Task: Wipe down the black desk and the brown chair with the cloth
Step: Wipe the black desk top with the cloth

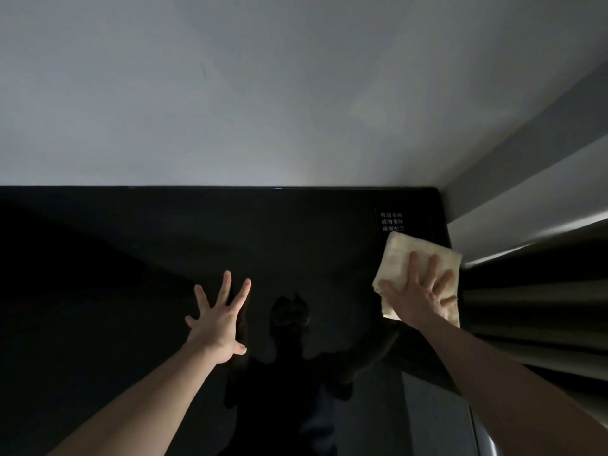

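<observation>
In the head view, a glossy black table (131, 291) is seen set against a pale grey wall (263, 93). A cream cloth (399, 258) is laid flat on the table near its far right corner, just below a small label of white characters (391, 221) printed on the table top. The cloth is pressed down by the right hand (416, 292), whose fingers (413, 264) are held straight and spread across the fabric; nothing is pinched. To the left of the cloth, well apart from it, the left hand (218, 319) is placed over the table with its fingers (226, 286) straight and fanned wide, nothing being held; whether the palm touches the surface cannot be told. A dim reflection of the person is seen in the table top between the two hands. Dark pleated curtains (533, 311) are seen to the right of the cloth, beyond the table edge
</observation>
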`<state>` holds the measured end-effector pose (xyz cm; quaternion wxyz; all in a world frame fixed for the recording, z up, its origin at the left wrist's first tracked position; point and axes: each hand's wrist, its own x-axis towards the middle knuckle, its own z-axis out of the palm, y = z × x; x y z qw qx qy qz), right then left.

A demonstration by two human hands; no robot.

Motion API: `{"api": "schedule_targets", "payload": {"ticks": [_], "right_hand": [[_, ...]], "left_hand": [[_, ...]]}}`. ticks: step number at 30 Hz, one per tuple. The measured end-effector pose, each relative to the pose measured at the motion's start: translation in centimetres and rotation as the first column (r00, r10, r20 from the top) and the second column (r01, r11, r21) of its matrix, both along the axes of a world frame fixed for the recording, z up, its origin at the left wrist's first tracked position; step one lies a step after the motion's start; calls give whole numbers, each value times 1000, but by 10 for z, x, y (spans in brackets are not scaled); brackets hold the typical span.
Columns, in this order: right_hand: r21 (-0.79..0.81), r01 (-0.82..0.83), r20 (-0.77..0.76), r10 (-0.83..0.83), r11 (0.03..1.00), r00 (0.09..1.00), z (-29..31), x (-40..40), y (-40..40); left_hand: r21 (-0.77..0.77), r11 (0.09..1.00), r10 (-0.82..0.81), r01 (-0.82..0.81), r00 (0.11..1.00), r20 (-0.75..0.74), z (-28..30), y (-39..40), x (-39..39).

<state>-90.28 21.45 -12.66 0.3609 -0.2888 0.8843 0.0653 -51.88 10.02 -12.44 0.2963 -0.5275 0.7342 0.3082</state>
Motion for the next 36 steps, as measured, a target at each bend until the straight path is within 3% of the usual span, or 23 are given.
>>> {"api": "schedule_targets", "payload": {"ticks": [7, 13, 19, 24, 28, 36], "right_hand": [[51, 16, 88, -21, 999, 996, 9, 39, 30], [45, 83, 155, -89, 996, 984, 12, 135, 28], [57, -23, 104, 17, 998, 994, 8, 328, -20], [33, -152, 218, 141, 988, 966, 16, 484, -65], [-34, -176, 248, 179, 984, 952, 26, 502, -67], [-215, -119, 205, 164, 969, 965, 32, 472, -48]], "left_hand": [[-13, 995, -100, 99, 995, -20, 2, -1, 10], [-127, 938, -340, 323, 929, -145, 8, 11, 78], [-135, 962, -253, 237, 961, -114, 7, 2, 253], [-139, 976, -173, 169, 985, -22, 14, -17, 391], [-106, 988, -117, 110, 991, -63, 18, -28, 432], [-104, 989, 101, -110, 991, -85, 30, -40, 438]]}}
